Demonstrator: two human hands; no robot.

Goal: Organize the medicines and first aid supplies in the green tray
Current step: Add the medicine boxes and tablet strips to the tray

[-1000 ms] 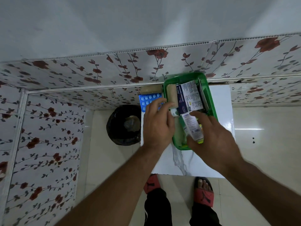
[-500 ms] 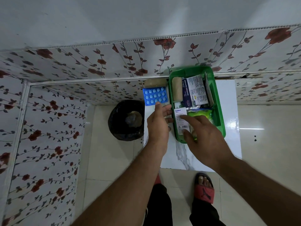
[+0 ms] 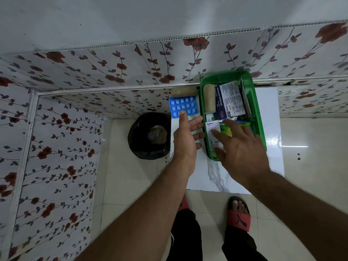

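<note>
Mid-sort: the left hand [image 3: 185,142], fingers straight and spread, had its forefinger tip at the blue blister pack [image 3: 186,105], just outside the green tray [image 3: 226,77]. The right hand [image 3: 243,149], fingers flat, rested on a white carton [image 3: 211,127] inside. The pack apparently needed pinching next and lifting in.

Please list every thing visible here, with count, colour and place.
green plastic tray: 1, green, on table
white marbled table: 1, white, under tray
blue blister pack of tablets: 1, blue, left of tray
beige bandage rolls: 2, beige, one in tray, one left of it
navy dressings packet: 1, navy, in tray
white Optibex box: 1, white, in tray
black bin bag: 1, black, floor
left hand: 1, at blister pack
right hand: 1, on Optibex box
</note>
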